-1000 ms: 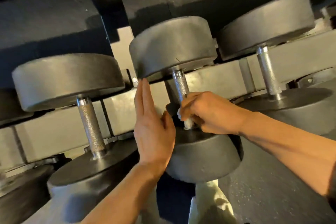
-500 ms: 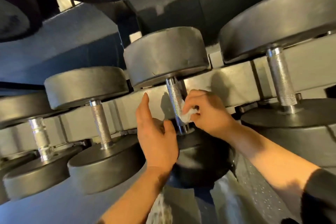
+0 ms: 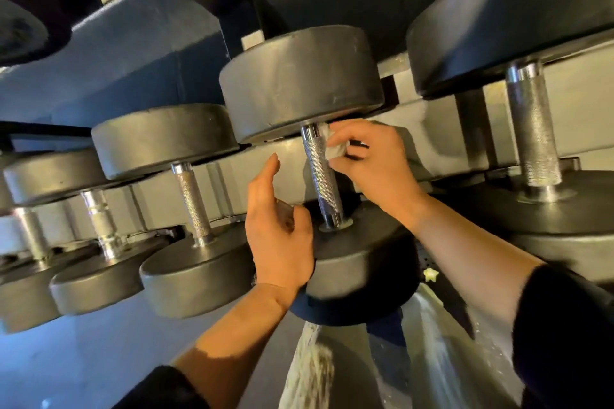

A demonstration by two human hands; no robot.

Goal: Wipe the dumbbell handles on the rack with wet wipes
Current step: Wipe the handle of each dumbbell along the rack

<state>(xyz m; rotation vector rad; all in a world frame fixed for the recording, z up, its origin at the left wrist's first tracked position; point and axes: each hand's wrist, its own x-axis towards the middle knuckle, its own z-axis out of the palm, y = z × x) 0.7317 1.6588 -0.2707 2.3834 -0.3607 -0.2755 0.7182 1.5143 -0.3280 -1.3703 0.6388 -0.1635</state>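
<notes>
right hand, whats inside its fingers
A crumpled white wet wipe is pinched in the fingers of the right hand, beside the upper part of the knurled dumbbell handle. Most of the wipe is covered by the fingers, so its full shape cannot be seen.

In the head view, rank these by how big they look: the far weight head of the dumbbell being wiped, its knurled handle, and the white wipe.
1. Far weight head, clearly largest.
2. Knurled handle, a slim bar.
3. White wipe, smallest, though the right hand pinching it hides part, so its full size is unsure.
</notes>
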